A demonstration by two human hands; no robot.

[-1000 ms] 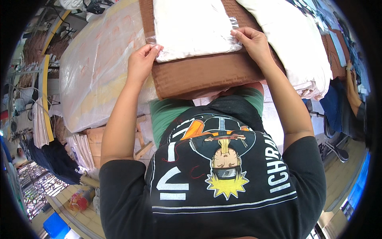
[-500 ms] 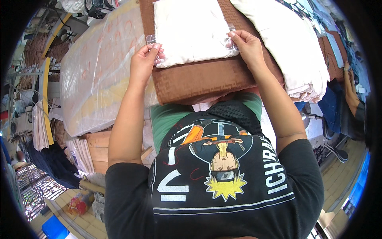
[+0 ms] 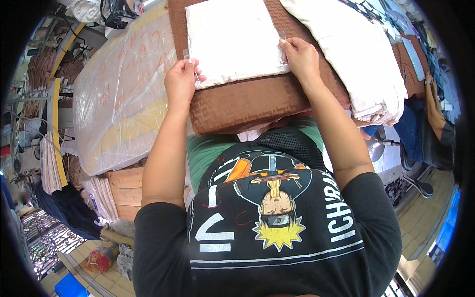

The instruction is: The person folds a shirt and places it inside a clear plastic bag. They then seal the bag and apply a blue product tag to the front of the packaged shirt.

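A folded white cloth (image 3: 232, 42) lies flat on a brown patterned covering (image 3: 247, 106) in front of me. Clear plastic (image 3: 282, 35) shows at both near corners of the cloth, seemingly a bag around it. My left hand (image 3: 180, 81) pinches the plastic at the near left corner, its other fingers curled beside the cloth. At the right edge my right hand (image 3: 303, 58) grips the plastic between thumb and fingers. Both hands are closed, about the cloth's width apart.
Left of the brown covering lies a large plastic-wrapped slab (image 3: 121, 94). White fabric (image 3: 346, 54) is heaped at the right. Another person's arm (image 3: 434, 106) shows at the far right. Wooden boards (image 3: 123, 185) and hanging cloths (image 3: 49, 163) stand at the lower left.
My right hand and the white cloth sit slightly farther left in the picture, and my left hand a little lower. Both hands keep their hold on the plastic corners.
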